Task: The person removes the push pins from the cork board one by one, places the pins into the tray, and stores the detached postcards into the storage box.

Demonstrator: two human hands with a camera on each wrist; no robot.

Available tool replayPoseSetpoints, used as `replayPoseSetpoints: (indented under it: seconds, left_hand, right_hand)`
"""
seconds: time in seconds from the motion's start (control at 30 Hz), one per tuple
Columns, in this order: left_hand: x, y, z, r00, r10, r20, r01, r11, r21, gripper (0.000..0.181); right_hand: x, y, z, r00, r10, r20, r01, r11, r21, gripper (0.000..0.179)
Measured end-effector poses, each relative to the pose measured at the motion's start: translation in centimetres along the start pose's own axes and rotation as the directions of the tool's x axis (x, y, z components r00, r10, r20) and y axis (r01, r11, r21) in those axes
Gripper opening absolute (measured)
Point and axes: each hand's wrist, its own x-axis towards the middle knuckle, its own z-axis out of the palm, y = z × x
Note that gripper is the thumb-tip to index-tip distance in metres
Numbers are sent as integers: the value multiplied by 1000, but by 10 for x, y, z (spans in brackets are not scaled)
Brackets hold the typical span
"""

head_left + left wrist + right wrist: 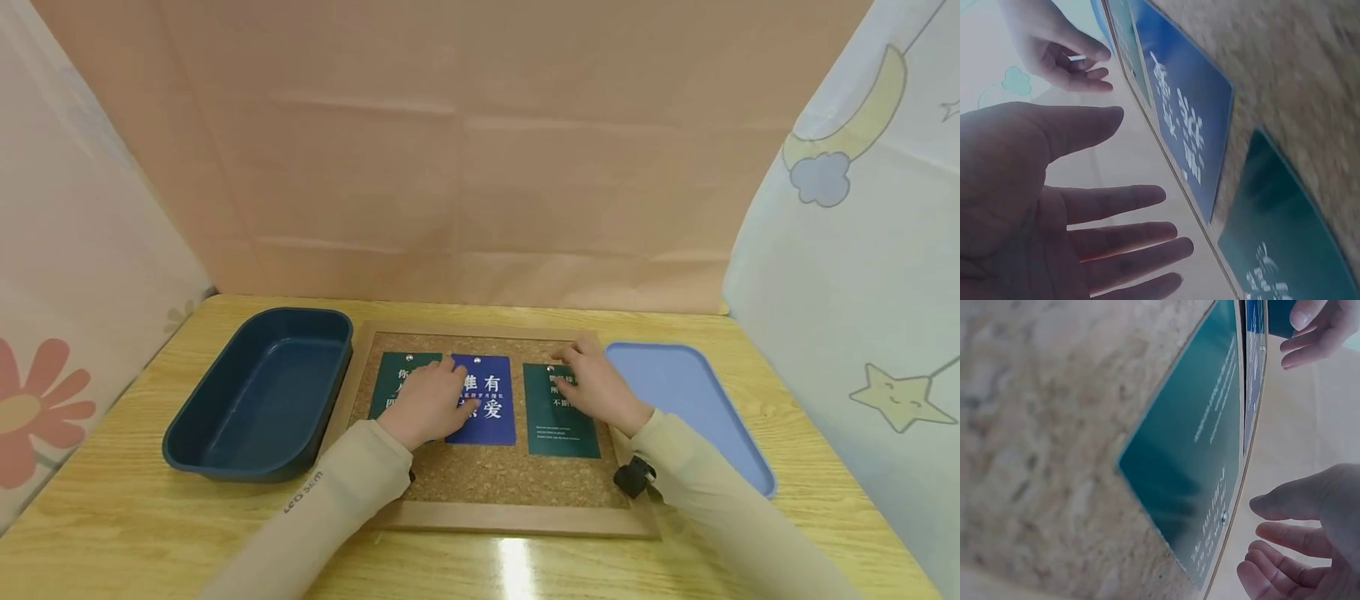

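- Left hand (pixel 429 406): fingers straight and spread, holds nothing, over left green card (pixel 386 383) and edge of blue card (pixel 489 427).
- Right hand (pixel 602 386): fingers loosely bent, thumb apart from them, near top of right green card (pixel 558 433); pale streak between fingers in left wrist view too blurred to name.
- All three cards on cork board (pixel 517 483), wider gap between blue and right green.
- Board on bench (pixel 420 567), between dark basin (pixel 262 392) and blue tray (pixel 697 400).
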Motion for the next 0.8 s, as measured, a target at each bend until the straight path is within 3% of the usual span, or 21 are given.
replayPoseSetpoints:
  seconds: [0.3, 0.47, 0.6, 0.8]
  left_hand:
    - [2, 17, 3, 988, 128, 85, -121, 989, -86, 48]
    - [3, 25, 3, 980, 161, 120, -149, 984, -101, 43]
    - [3, 32, 5, 967, 190, 173, -169, 977, -130, 43]
    - [4, 43, 8, 948, 247, 199, -223, 965, -139, 37]
  right_hand:
    - [6, 1, 3, 999, 30, 25, -30, 999, 38, 32]
    - [7, -1, 5, 999, 17, 28, -18, 1000, 26, 32]
    - [6, 0, 7, 998, 39, 58, -41, 998, 40, 34]
    - [5, 3, 9, 996, 49, 69, -52, 998, 39, 33]
